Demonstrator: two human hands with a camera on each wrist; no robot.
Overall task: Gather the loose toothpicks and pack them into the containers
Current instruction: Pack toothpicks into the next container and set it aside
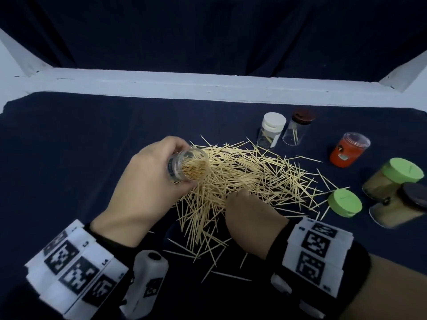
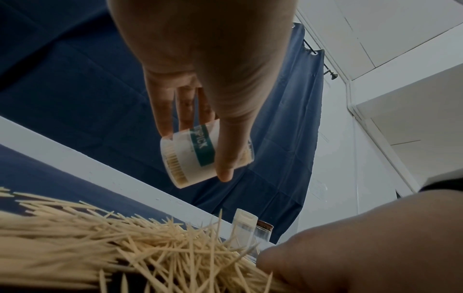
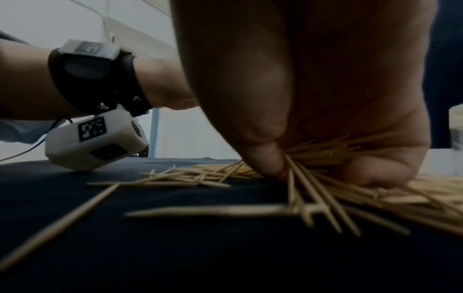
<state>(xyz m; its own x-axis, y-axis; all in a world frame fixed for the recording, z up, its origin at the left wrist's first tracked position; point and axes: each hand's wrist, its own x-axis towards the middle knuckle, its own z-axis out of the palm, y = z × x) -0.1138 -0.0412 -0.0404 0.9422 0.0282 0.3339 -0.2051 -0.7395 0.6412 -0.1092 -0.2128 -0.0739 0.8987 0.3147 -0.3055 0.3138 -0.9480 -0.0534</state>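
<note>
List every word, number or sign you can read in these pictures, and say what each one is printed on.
"PICK": end of a word on the green band of the clear plastic toothpick jar in the left hand; its first letters are hidden by the fingers.
"L3", "L4": beside the square black-and-white markers on the white left wristband.
Label on the red jar: too small to read.
Characters on the white right wristband: too blurred to read.
</note>
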